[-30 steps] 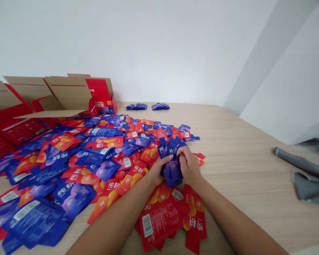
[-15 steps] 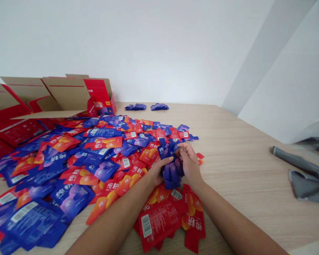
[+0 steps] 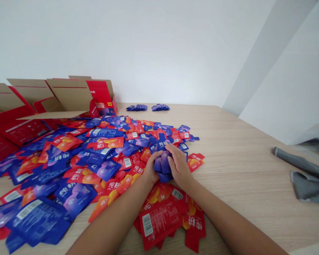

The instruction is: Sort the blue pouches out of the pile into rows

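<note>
A small stack of blue packets is pressed between my two hands at the right edge of a big heap of red and blue packets. My left hand wraps its fingers round the stack's left side. My right hand covers the stack's right side and top with closed fingers. Under my wrists lie several red packets on the wooden table.
Open red cardboard boxes stand at the back left. Two small bundles of blue packets lie near the far wall. A grey cloth lies at the right side of the table.
Both hands moved slightly left and away from me with the blue stack and closed tighter on it. The right hand's fingers, lifted at the stack's top before, now lie over it.
</note>
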Demonstrator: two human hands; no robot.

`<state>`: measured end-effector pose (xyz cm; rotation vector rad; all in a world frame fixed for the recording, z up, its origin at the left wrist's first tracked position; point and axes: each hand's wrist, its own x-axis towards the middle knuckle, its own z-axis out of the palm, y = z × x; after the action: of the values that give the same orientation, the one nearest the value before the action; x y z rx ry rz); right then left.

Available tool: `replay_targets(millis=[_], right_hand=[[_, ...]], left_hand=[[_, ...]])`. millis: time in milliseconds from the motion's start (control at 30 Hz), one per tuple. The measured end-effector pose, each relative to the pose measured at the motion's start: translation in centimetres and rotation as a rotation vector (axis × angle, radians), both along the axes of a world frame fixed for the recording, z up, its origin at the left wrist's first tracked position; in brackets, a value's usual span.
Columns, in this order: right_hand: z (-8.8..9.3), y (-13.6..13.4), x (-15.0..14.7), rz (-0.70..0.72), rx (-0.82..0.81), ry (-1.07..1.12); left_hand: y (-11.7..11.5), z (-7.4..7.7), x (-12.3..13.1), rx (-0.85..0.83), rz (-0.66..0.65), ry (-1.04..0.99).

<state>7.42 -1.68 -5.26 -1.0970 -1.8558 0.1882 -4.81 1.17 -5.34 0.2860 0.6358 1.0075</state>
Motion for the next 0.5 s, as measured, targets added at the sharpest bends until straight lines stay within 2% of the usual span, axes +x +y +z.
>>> replay_targets(millis=[167,300,500], right_hand=[[-0.5,0.7,0.7,0.14,-0.119,0.082],[-1.0,1.2,1.4,0.217,-0.101,0.027],[-1.2,0.7,1.0,0.021,0.031,-0.251]], left_hand=[[0.0,0.3,-0.4,-0.04,0.058,-0.027],[0.0,0.5,-0.4,-0.055,0.04,-0.006],[-0.1,0.8,-0.3,-0.053,-0.011,-0.04]])
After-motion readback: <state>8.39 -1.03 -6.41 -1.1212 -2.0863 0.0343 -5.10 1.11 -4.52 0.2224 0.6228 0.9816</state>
